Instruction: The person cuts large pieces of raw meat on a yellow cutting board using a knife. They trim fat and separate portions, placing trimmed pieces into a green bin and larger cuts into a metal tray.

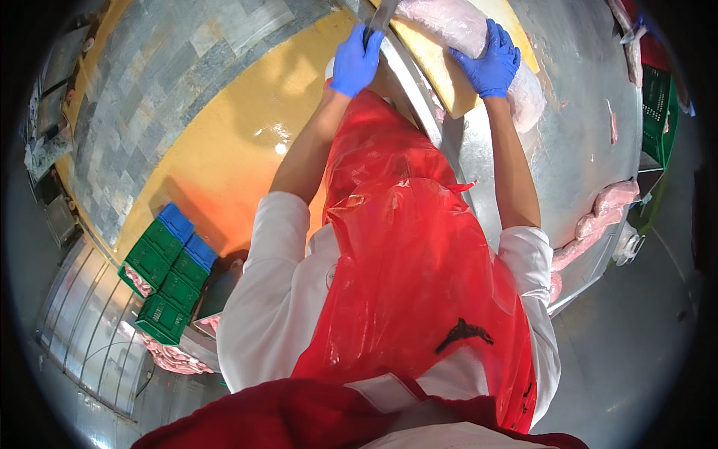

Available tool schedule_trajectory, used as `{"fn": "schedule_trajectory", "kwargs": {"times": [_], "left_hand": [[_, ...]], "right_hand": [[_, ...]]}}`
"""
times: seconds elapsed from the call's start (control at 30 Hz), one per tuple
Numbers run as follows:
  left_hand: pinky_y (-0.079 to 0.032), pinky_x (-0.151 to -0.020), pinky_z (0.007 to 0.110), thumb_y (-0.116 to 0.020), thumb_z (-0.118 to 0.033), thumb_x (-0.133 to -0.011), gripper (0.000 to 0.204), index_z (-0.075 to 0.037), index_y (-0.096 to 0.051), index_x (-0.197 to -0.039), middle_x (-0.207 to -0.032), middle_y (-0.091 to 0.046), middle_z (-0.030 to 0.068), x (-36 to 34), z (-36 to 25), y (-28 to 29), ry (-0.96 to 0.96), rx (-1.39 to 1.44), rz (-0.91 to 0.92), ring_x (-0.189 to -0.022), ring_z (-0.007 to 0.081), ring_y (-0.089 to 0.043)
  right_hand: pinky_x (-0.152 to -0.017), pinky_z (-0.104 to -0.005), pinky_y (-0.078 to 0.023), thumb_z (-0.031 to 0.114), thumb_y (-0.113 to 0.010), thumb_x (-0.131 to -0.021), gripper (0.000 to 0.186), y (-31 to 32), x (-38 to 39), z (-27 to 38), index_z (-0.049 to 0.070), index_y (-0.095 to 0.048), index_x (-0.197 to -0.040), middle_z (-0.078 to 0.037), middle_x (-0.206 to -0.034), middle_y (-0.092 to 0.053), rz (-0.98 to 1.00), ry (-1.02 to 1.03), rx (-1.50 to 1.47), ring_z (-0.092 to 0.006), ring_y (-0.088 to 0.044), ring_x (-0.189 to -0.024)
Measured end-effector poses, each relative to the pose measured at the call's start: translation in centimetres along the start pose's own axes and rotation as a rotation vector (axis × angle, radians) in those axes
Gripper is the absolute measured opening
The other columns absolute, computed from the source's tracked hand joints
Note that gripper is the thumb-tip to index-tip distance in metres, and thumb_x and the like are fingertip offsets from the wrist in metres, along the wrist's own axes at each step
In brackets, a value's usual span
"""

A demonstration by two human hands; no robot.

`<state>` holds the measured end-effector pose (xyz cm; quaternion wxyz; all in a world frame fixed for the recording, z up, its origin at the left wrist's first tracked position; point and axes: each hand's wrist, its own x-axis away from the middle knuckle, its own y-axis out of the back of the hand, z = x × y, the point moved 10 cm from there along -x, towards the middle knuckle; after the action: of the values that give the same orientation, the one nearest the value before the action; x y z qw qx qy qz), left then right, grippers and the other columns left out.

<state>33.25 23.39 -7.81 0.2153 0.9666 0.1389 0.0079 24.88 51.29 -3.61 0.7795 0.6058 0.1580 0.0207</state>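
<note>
My left hand [356, 61], in a blue glove, is closed around the dark handle of a knife [384, 13]. The blade points up out of the fist, and its far end is cut off at the top edge of the head view. In a matching glove, my right hand [490, 63] grips a long, pale pink piece of meat [527, 99], thumb apart from the fingers. The meat lies partly on a yellowish cutting board [446, 73] and partly on the metal table [576, 90]. The knife is left of the meat.
Long strips of meat [598, 217] lie along the table's right edge, with a small scrap [613, 127] nearer. A green crate [657, 112] stands beyond that edge. At lower left are stacked green and blue crates [168, 277] and more meat [172, 356]. A red apron covers my front.
</note>
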Motion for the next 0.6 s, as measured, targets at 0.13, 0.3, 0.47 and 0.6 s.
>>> {"fn": "schedule_trajectory", "kwargs": {"times": [0.13, 0.3, 0.47, 0.6], "left_hand": [[-0.049, -0.062, 0.046, -0.058, -0.034, -0.1, 0.033, -0.001, -0.056, -0.101, -0.074, -0.064, 0.0214, -2.1, 0.2, -0.2, -0.075, 0.022, -0.013, -0.069, 0.0419, -0.064], [-0.048, -0.059, 0.049, -0.057, -0.032, -0.101, 0.032, 0.0, -0.057, -0.099, -0.072, -0.064, 0.0229, 0.9, -0.5, -1.1, -0.004, -0.073, -0.035, -0.066, 0.0432, -0.063], [-0.045, -0.05, 0.044, -0.055, -0.022, -0.102, 0.023, 0.001, -0.056, -0.097, -0.071, -0.064, 0.0188, 15.7, 0.3, -1.0, 0.006, 0.066, 0.041, -0.057, 0.0346, -0.062], [-0.043, -0.053, 0.04, -0.057, -0.029, -0.102, 0.028, -0.001, -0.056, -0.096, -0.064, -0.057, 0.0136, 10.8, 2.1, 0.2, 0.344, 0.361, 0.114, -0.059, 0.0303, -0.061]], "right_hand": [[-0.114, -0.0553, -0.025, 0.065, -0.078, -0.064, 0.1, -0.2, -0.1, 0.2, 0.017, -0.044, -0.146, -0.011, -0.143, -0.05, 0.002, 0.008, -0.025, -0.0295, -0.045, -0.134], [-0.113, -0.0545, -0.026, 0.063, -0.081, -0.062, 0.102, -0.2, -0.2, 0.5, 0.016, -0.044, -0.146, -0.011, -0.143, -0.051, -0.047, 0.02, 0.014, -0.0297, -0.047, -0.133], [-0.112, -0.0555, -0.027, 0.065, -0.081, -0.06, 0.104, -0.2, -0.1, -0.5, 0.015, -0.046, -0.144, -0.013, -0.142, -0.052, -0.045, 0.022, -0.08, -0.031, -0.047, -0.133], [-0.11, -0.0504, -0.033, 0.058, -0.085, -0.06, 0.097, 0.1, -1.8, 1.6, 0.012, -0.052, -0.139, -0.02, -0.138, -0.054, -0.03, 0.012, -0.23, -0.0366, -0.048, -0.13]]}}
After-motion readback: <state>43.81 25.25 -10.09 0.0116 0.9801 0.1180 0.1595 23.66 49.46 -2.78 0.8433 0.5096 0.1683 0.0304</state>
